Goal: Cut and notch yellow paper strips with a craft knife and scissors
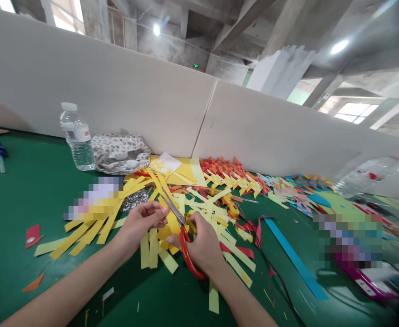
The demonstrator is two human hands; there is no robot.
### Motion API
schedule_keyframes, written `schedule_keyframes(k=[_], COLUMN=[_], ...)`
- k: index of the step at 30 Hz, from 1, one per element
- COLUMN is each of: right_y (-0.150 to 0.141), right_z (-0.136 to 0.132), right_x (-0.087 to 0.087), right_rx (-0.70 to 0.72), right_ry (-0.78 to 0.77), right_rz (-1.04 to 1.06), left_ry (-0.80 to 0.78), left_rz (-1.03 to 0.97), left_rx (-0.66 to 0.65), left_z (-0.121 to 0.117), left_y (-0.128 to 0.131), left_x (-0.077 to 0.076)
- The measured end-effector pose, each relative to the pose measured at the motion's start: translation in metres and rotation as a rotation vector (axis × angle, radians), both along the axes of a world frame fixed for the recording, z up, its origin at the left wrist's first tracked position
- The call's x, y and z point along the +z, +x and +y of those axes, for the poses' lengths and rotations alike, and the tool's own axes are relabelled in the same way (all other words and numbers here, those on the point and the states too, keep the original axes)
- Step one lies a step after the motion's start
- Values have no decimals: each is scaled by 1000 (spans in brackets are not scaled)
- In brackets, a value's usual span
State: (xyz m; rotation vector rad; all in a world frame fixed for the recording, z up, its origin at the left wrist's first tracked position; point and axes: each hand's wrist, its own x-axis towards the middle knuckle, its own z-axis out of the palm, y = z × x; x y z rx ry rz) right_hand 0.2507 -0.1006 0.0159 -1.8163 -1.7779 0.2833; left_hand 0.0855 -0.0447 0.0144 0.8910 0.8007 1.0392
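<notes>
My right hand is closed round the red handle of a pair of scissors. Their metal blades point up and to the left, just beside my left fingertips. My left hand pinches a yellow paper strip close to the blades; the exact grip is partly hidden. Around and beneath both hands lie many loose paper strips, deeper yellow ones on the left and pale yellow ones on the right.
A water bottle and a patterned cloth bag stand by the white partition. Woven paper pieces lie along it. A yellow glue gun, black cable, blue strip and second bottle are to the right.
</notes>
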Motion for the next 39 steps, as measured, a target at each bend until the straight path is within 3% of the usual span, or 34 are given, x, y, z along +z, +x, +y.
schedule_keyframes(k=[13,25,29,35,39], right_y=[0,3,6,5,2], right_z=[2,3,6,13,14], right_x=[2,-1,-3,-8,-8], right_rx=[1,-8,-14,116,139], right_ry=[9,3,-24,-154,-228], right_rz=[80,102,333,932,1023], left_ry=[0,86,79,29,22], left_rz=[20,116,145,160,152], left_rx=[0,-72,-76,-53,-52], left_z=[0,1,-1,0,1], left_y=[-1,0,1,1,-1], left_x=[0,-9,-6,-3,-5])
